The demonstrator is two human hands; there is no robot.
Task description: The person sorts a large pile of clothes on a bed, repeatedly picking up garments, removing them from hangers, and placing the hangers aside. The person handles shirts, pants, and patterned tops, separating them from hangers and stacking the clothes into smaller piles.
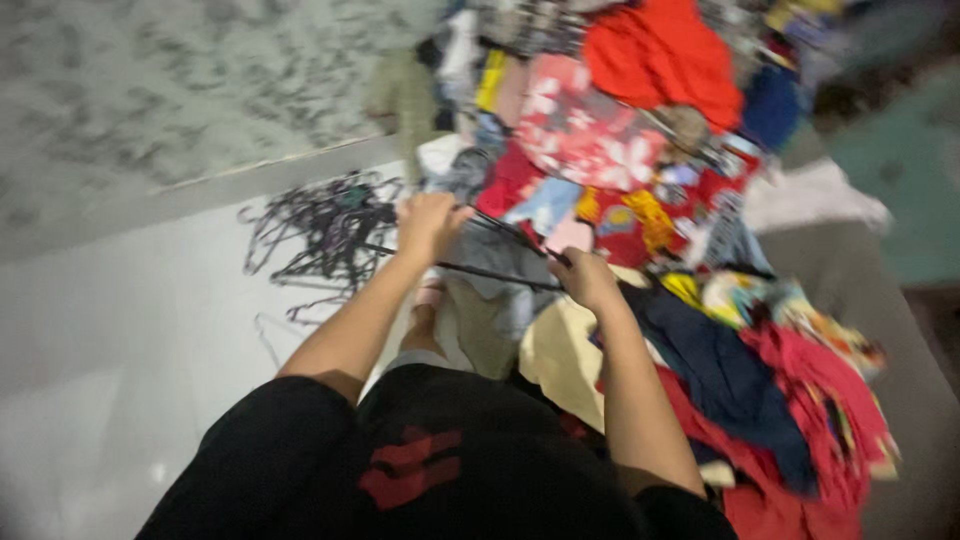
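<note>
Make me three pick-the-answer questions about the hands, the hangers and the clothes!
1. Where does the pile of hangers lie?
A. on the white floor
B. on the clothes
C. on a chair

2. What colour is the big garment at the top of the clothes heap?
A. green
B. red
C. white

3. What do the left hand and right hand do?
A. hang open
B. hold a dark hanger
C. rest on the floor

Answers:
1 A, hangers lie left of the hands on the floor.
2 B, it is bright red.
3 B, both hands close on it.
</note>
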